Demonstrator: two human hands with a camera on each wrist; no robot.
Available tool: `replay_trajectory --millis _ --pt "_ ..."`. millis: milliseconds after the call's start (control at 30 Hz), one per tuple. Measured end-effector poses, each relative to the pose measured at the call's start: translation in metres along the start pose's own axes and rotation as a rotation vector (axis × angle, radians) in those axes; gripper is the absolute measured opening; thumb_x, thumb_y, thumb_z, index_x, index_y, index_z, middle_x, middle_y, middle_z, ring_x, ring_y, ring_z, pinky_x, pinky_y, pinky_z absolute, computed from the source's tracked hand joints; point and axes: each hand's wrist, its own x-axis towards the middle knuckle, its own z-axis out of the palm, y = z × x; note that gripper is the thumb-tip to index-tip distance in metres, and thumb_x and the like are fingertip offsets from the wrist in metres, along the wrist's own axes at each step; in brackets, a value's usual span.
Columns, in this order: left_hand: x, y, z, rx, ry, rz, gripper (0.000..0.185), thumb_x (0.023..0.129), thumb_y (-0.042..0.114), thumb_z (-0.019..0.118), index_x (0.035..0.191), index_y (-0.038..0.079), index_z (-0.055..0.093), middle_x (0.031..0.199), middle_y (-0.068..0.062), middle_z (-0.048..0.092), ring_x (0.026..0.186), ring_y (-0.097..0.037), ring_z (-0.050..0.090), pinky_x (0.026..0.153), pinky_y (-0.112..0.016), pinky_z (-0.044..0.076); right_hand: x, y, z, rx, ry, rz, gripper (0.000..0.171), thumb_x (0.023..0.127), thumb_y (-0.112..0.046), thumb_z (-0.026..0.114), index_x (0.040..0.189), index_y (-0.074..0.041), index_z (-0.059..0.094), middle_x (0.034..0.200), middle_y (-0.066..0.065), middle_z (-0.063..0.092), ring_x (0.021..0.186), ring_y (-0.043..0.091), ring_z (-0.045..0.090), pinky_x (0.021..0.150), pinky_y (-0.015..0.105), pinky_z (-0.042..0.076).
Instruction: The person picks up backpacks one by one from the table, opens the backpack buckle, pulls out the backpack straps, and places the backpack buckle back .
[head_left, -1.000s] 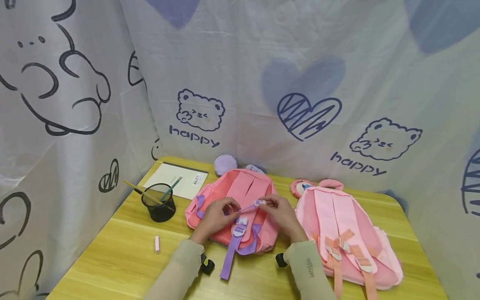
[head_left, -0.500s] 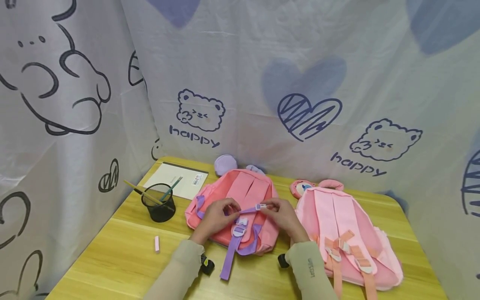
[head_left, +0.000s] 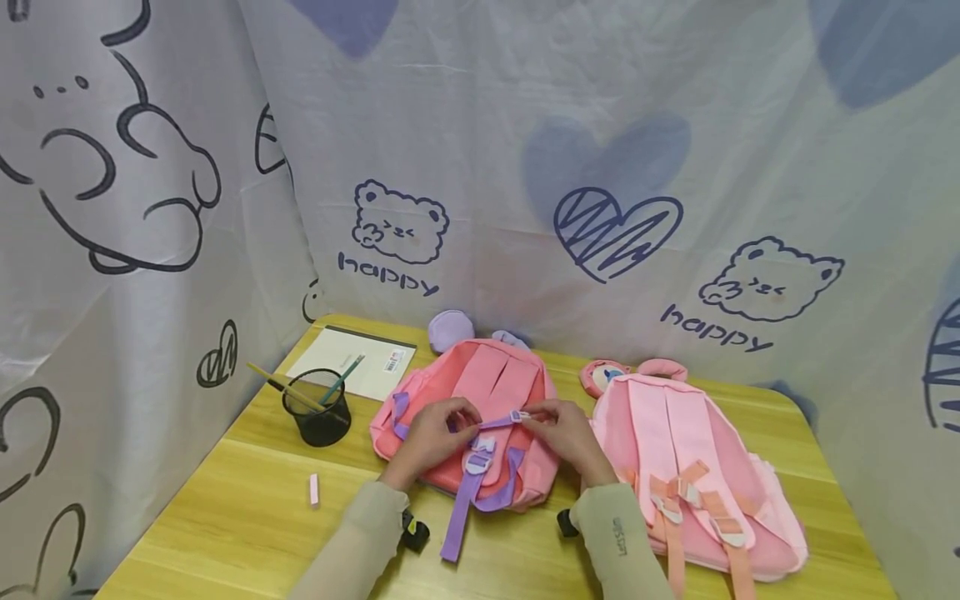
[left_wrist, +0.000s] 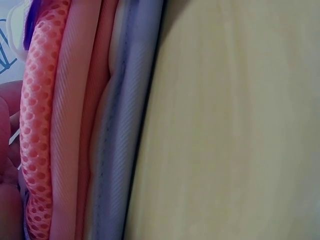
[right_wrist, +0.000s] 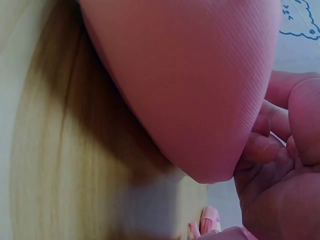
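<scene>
Both hands work the pink fabric backpack (head_left: pixel 468 417) lying strap-side up at the yellow wooden table's (head_left: pixel 247 517) twelve o'clock: left hand (head_left: pixel 431 433) pinches the thin purple strap (head_left: pixel 497 421) taut, right hand (head_left: pixel 562 433) pinches its white buckle (head_left: pixel 519 414).

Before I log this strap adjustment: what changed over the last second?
The right hand lowered slightly, bringing the purple strap and its buckle from raised to nearly level. The left hand kept its grip on the strap's other end. Both backpacks, pen cup and eraser stayed put.
</scene>
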Motion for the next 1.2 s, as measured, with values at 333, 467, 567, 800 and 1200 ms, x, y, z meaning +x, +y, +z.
replay_trajectory --millis 333,467,567,800,1200 --pt "-0.002 0.001 0.004 -0.016 0.007 0.009 0.017 0.09 0.016 0.08 0.095 0.029 0.071 0.085 0.014 0.066 0.078 -0.007 0.06 0.074 -0.025 0.051 -0.009 -0.002 -0.004 -0.034 0.012 -0.029 0.024 0.092 -0.026 0.079 0.113 -0.013 0.079 0.102 0.001 0.077 0.093 0.018 0.062 0.083 0.032 0.049" --pt "-0.003 0.0 0.006 -0.017 0.009 0.012 0.017 0.091 0.016 0.08 0.095 0.031 0.071 0.086 0.015 0.066 0.079 -0.007 0.06 0.075 -0.026 0.051 -0.012 -0.001 -0.005 -0.038 0.019 -0.017 0.024 0.092 -0.024 0.078 0.114 -0.013 0.078 0.102 0.002 0.076 0.093 0.019 0.061 0.082 0.032 0.048" --pt "-0.003 0.001 0.006 -0.013 0.008 0.011 0.017 0.091 0.017 0.08 0.095 0.031 0.071 0.086 0.015 0.066 0.079 -0.007 0.06 0.075 -0.026 0.051 -0.014 -0.001 -0.005 -0.039 0.025 -0.008 0.025 0.092 -0.022 0.079 0.115 -0.014 0.078 0.102 0.002 0.076 0.093 0.019 0.061 0.081 0.032 0.049" --pt "-0.003 0.005 0.005 -0.019 0.011 -0.001 0.014 0.091 0.02 0.08 0.096 0.029 0.072 0.086 0.014 0.066 0.079 -0.008 0.06 0.075 -0.026 0.051 -0.017 -0.005 -0.009 -0.026 0.024 0.004 0.027 0.093 -0.023 0.078 0.119 -0.015 0.077 0.106 0.002 0.076 0.09 0.018 0.061 0.08 0.03 0.051" --pt "-0.002 0.024 0.013 0.114 0.082 0.178 0.016 0.088 0.016 0.079 0.099 0.025 0.072 0.089 0.01 0.068 0.08 -0.009 0.062 0.073 -0.026 0.052 -0.04 -0.016 -0.044 -0.071 0.038 -0.093 0.03 0.097 -0.022 0.073 0.125 -0.011 0.074 0.112 0.005 0.076 0.093 0.018 0.065 0.078 0.03 0.054"
